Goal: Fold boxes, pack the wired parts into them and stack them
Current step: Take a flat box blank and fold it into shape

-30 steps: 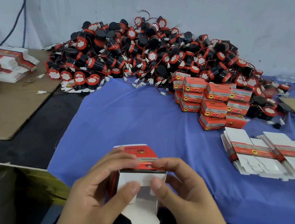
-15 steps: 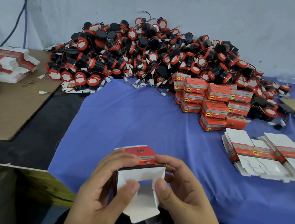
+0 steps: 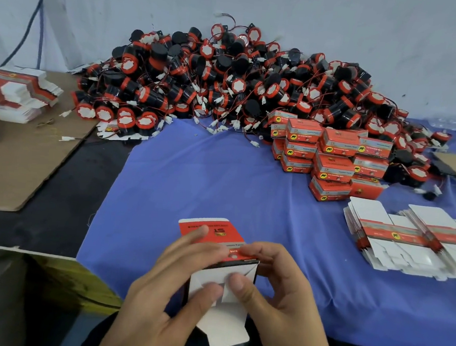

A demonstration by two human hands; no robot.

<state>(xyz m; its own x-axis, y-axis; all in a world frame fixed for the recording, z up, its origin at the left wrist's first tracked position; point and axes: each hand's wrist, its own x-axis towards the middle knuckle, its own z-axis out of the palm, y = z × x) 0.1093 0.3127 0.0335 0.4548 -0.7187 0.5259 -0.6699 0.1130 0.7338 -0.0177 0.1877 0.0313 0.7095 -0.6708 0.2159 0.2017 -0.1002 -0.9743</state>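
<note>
Holding a red box [image 3: 211,237], both hands hide its blurred, unreadable print.

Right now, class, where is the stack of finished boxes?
In the head view, the stack of finished boxes sits on the blue cloth, right of centre, against the pile of wired parts and just behind the flat boxes.

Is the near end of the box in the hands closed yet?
Not yet. Both thumbs press the side flaps of the box inward, but the long white flap hangs unfolded below.
</note>
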